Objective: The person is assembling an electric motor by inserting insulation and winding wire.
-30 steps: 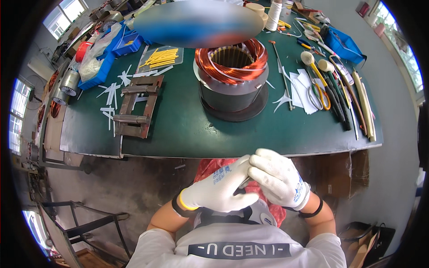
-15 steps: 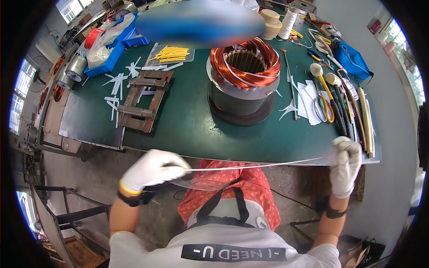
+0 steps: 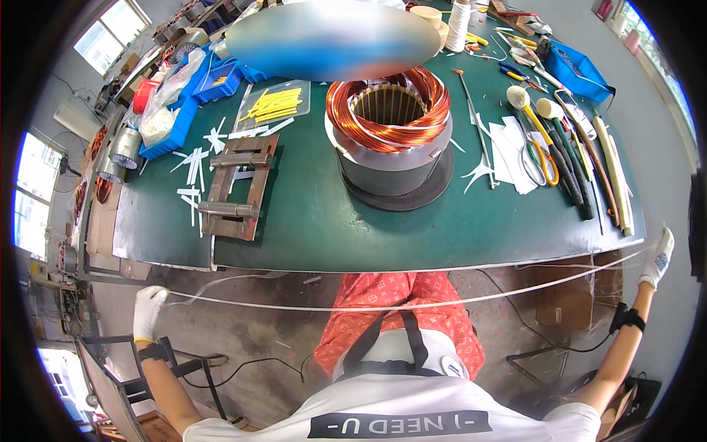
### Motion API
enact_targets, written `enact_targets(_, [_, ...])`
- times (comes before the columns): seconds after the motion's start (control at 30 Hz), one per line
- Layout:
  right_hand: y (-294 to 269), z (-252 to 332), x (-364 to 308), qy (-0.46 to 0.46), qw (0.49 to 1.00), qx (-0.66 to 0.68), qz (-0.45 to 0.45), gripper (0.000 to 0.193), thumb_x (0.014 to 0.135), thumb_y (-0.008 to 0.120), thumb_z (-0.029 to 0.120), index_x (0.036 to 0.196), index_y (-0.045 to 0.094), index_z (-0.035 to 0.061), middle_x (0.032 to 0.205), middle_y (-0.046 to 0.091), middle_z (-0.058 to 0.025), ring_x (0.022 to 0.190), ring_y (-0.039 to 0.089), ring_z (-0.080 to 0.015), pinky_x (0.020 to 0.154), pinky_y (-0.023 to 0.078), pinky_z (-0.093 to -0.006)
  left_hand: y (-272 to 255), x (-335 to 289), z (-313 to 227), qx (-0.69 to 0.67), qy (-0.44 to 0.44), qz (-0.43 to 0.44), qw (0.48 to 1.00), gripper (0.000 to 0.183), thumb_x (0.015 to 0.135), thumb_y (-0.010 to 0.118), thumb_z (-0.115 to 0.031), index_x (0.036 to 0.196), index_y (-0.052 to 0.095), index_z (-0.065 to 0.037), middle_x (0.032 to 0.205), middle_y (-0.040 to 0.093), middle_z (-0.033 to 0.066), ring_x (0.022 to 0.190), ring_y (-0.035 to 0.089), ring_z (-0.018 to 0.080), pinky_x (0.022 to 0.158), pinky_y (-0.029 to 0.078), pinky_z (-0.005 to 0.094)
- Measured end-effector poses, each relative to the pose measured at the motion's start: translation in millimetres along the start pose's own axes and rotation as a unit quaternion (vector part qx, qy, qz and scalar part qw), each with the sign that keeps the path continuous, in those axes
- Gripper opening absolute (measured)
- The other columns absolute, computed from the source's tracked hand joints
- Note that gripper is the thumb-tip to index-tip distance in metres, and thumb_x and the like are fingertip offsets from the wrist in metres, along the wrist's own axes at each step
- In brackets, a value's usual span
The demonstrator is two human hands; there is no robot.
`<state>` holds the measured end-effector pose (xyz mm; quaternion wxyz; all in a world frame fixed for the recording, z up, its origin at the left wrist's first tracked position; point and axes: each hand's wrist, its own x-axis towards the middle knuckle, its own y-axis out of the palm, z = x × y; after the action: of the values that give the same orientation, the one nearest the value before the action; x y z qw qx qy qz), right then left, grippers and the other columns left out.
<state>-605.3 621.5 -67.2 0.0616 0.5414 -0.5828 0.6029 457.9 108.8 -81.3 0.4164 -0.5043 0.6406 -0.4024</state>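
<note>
White cotton gloves cover both hands, and between them runs one long pale strip [image 3: 412,303], thin as tape, pulled out nearly straight across the person's lap, just in front of the near edge of the green desk [image 3: 309,221]. Left of the stator [image 3: 389,129], and well below it past the desk edge, the left hand [image 3: 149,309] has its fingers closed on one end of the strip. As a judgement, the strip is stretched to full span but not yet brought to the stator, so any fitting into the winding is still to do.

Counting from the left of the stator: one blue bin [image 3: 180,110] with a clear bag in it, a scatter of short white paper offcuts [image 3: 195,166], too many and too overlapped to count, one brown slotted wooden jig [image 3: 237,184], and one clear tray of yellow sticks [image 3: 276,104]. The stator itself is one grey cylinder crowned with copper coil, standing on a dark round base. To its right lie one thin metal rod [image 3: 475,121], white paper sheets [image 3: 508,151], one pair of yellow-handled scissors [image 3: 543,151], two round-headed mallets [image 3: 519,97] and several long sticks [image 3: 611,177]. Farthest right, off the desk's corner, the right hand [image 3: 658,258] grips the strip's other end with its fingers closed.
</note>
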Motion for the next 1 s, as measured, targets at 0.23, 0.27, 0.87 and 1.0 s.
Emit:
enact_targets(0.23, [-49.3, 61.9, 15.6, 0.279, 0.936, 0.192, 0.097, 0.029, 0.094, 0.053, 0.013, 0.118, 0.059, -0.0029, 0.104, 0.066, -0.0169, 0.101, 0.061, -0.0291, 0.094, 0.045, -0.0347, -7.4, -7.1, -71.1, 0.18, -0.033, -0.121, 0.976, 0.022, 0.084, 0.063, -0.019, 0.089, 0.069, 0.002, 0.085, 0.069, 0.0182, 0.079, 0.066, 0.0318, 0.074, 0.05, 0.0385])
enact_targets(0.27, [-77.6, 112.0, 17.0, 0.22, 0.926, 0.288, 0.1, 0.028, 0.093, 0.054, 0.014, 0.115, 0.061, -0.0031, 0.103, 0.066, -0.0155, 0.099, 0.061, -0.0262, 0.092, 0.045, -0.0334, -0.3, -10.8, -111.2, 0.05, 0.098, -0.09, 0.99, 0.021, 0.085, 0.063, -0.018, 0.088, 0.07, 0.001, 0.08, 0.069, 0.0124, 0.071, 0.065, 0.0235, 0.066, 0.05, 0.0338])
enact_targets(0.87, [-196.5, 307.8, -14.2, 0.354, 0.693, 0.622, 0.089, 0.024, 0.1, 0.053, 0.018, 0.107, 0.064, -0.002, 0.066, 0.039, 0.0068, 0.054, 0.029, -0.0001, 0.048, 0.021, -0.0185, 90.8, -30.1, -365.0, -0.601, 0.056, 0.357, 0.713, 0.018, 0.091, 0.061, -0.013, 0.088, 0.063, 0.005, 0.067, 0.057, 0.003, 0.05, 0.04, 0.0031, 0.043, 0.029, 0.0176])
enact_targets(1.0, [-188.2, 250.3, -39.1, 0.344, 0.782, 0.509, 0.106, 0.027, 0.099, 0.055, 0.02, 0.106, 0.065, -0.0045, 0.07, 0.049, 0.0038, 0.059, 0.038, -0.0025, 0.052, 0.031, -0.0182, 110.6, -22.1, -355.2, -0.663, 0.057, 0.419, 0.618, 0.017, 0.091, 0.06, -0.015, 0.089, 0.061, 0.002, 0.067, 0.053, 0.0, 0.052, 0.041, 0.003, 0.044, 0.029, 0.0164])
